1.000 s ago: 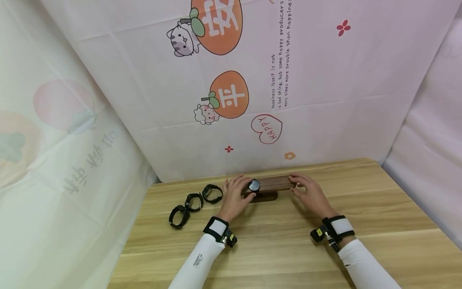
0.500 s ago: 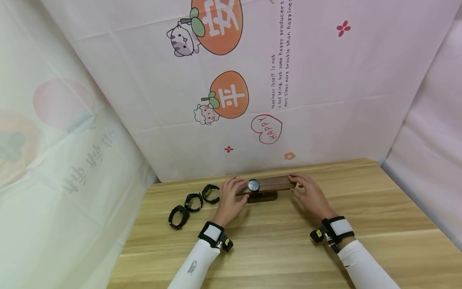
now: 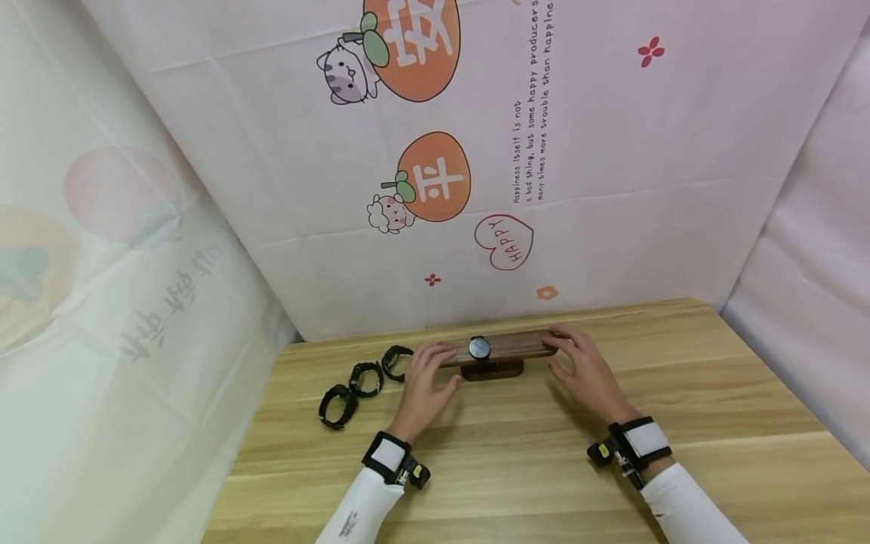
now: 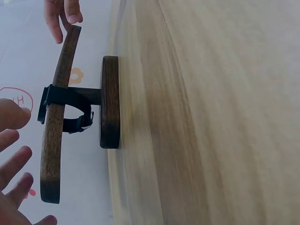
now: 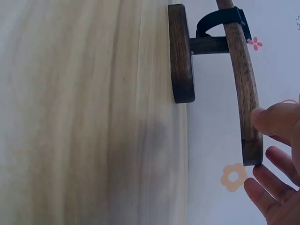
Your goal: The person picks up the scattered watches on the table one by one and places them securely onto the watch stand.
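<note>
Far cloth (image 3: 612, 151), print sideways: "Happiness itself is not / a bad thing, but some happy producers / many times more trouble than happine", cut off. "HAPPY" in red heart (image 3: 504, 242). 平 on lower orange fruit (image 3: 435, 177); 安 on upper fruit (image 3: 416, 49). Left cloth (image 3: 224, 378): faint lettering (image 3: 173, 302), illegible.

The stand (image 3: 516, 344) looks like dark, grained wood, smooth at the edges; the watch (image 3: 479, 347) on it has a glossy face. Beneath it, the table (image 3: 516, 453) shows pale woodgrain; behind, creased matt cloth (image 3: 598, 189).
</note>
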`<act>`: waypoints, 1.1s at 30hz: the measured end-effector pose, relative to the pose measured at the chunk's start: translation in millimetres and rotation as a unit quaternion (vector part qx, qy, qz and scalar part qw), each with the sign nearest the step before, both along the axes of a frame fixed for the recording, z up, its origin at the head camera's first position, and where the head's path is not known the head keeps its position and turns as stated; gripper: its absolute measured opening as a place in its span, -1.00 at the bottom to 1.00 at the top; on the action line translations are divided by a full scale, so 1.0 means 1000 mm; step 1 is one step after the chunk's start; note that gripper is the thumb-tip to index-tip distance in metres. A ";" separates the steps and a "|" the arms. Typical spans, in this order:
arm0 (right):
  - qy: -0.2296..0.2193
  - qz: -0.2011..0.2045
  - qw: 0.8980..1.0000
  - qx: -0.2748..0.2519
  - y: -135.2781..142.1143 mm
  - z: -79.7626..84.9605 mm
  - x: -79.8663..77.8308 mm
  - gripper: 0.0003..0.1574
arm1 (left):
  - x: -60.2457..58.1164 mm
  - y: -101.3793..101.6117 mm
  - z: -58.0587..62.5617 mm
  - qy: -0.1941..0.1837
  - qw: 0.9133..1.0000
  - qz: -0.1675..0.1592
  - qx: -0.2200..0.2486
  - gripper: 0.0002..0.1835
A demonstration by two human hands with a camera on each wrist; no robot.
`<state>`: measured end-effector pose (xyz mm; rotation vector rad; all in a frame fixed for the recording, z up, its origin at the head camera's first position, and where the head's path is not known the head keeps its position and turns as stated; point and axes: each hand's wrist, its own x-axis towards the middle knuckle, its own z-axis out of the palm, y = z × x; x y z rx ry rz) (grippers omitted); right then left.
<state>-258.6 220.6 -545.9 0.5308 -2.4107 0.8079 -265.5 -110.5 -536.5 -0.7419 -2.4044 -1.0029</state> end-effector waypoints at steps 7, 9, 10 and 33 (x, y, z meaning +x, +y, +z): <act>0.035 -0.007 0.999 0.002 -0.003 0.001 0.009 -0.48 | 0.011 -0.012 -0.003 -0.008 1.000 -0.004 0.012 -0.47; 0.042 -0.003 0.999 0.006 -0.004 0.001 0.013 -0.48 | 0.013 -0.017 -0.005 -0.002 1.000 0.008 0.005 -0.47; 0.043 0.000 0.999 0.006 -0.005 0.001 0.015 -0.48 | 0.014 -0.020 -0.006 -0.001 1.000 0.016 0.003 -0.48; -0.029 0.030 0.999 -0.017 -0.018 -0.003 0.042 -0.69 | 0.021 -0.084 -0.013 0.000 0.995 0.089 0.040 -0.59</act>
